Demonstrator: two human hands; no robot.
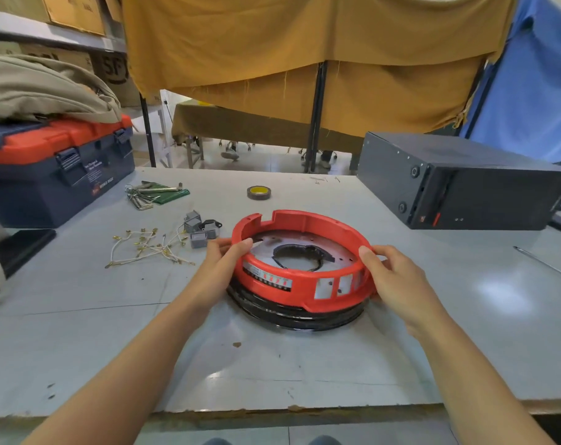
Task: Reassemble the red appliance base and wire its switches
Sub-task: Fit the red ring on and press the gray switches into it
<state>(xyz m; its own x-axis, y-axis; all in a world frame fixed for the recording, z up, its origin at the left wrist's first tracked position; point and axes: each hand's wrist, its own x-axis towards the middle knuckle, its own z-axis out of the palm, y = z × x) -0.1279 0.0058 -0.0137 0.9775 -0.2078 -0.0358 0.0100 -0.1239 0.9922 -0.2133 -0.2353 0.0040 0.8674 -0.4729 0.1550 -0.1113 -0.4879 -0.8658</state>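
Note:
The red appliance base (305, 287), a round ring shell with empty rectangular switch openings in its front wall, sits on a black round part (292, 319) in the middle of the table. Inside it lies a metal plate (333, 248) with a black-rimmed hole. My left hand (223, 261) grips the ring's left rim, thumb on top. My right hand (391, 277) grips the right rim. Several grey and black switches (200, 228) lie left of the base. A tangle of white wires with brass terminals (147, 248) lies beside them.
A blue and orange toolbox (54, 168) with a beige bag (45, 88) on top stands at the far left. A green board with keys (154, 192), a tape roll (259, 192), a dark computer case (459, 181) and a thin rod (545, 263) are on the grey table (272, 364).

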